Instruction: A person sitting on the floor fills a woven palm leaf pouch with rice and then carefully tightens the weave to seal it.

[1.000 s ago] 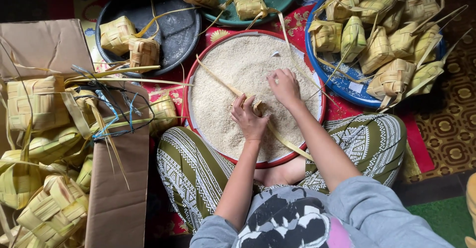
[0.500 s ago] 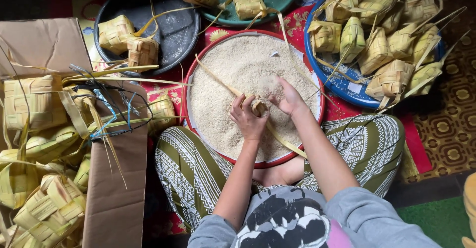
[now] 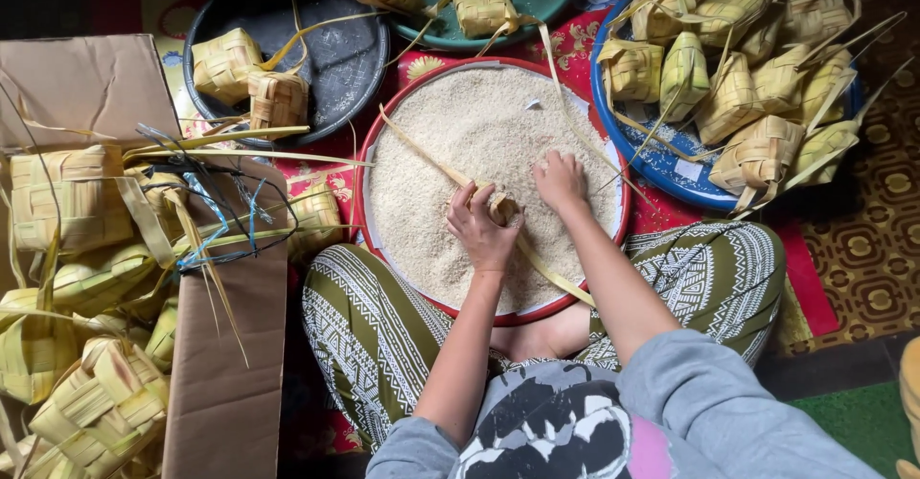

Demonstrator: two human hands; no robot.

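Both hands work over a red-rimmed basin of raw rice [image 3: 450,144]: the left hand [image 3: 482,232] grips a small woven palm-leaf pouch [image 3: 502,208] resting on the grains, its long leaf strips trailing across the basin, while the right hand [image 3: 560,178] presses cupped, fingers bent, into the rice just beside it. Filled woven pouches crowd a blue tray [image 3: 661,163] at right; empty casings [image 3: 72,278] lie heaped over cardboard [image 3: 225,383] at left.

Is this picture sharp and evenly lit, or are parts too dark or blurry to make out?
Head view: soft, even light on the rice tray and both hands, left hand and right hand, all sharp; no glare; the top left corner and the floor beside the cardboard sink into deep shadow.
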